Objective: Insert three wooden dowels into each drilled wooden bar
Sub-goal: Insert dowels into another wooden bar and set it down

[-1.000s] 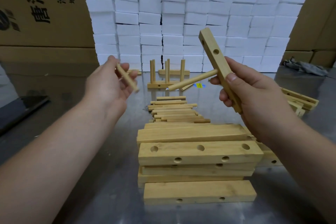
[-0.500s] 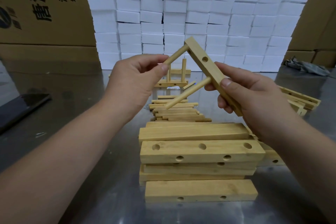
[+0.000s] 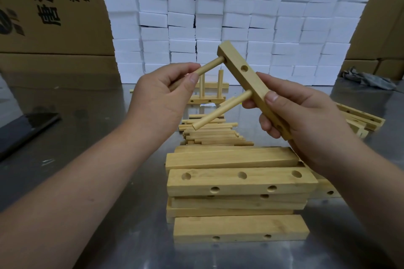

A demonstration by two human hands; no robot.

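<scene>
Left grip (image 3: 162, 94) pinches dowel (image 3: 211, 67) — seated in bar (image 3: 235, 61) top hole | right grip (image 3: 306, 120) clasps lower end

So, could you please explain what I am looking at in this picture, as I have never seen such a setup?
There is no machine here: a person works with bare hands, and the one camera sits on their head, looking forward and down. The right hand grips a drilled bar, held tilted in the air. The left hand pinches the upper dowel, whose tip is in the bar's top end. A second dowel sticks out of the bar lower down. On the metal table lie a stack of bars, loose dowels behind it, and more bars to the right. Farther back stands a bar with upright dowels, before a wall of white blocks and cardboard boxes.
</scene>
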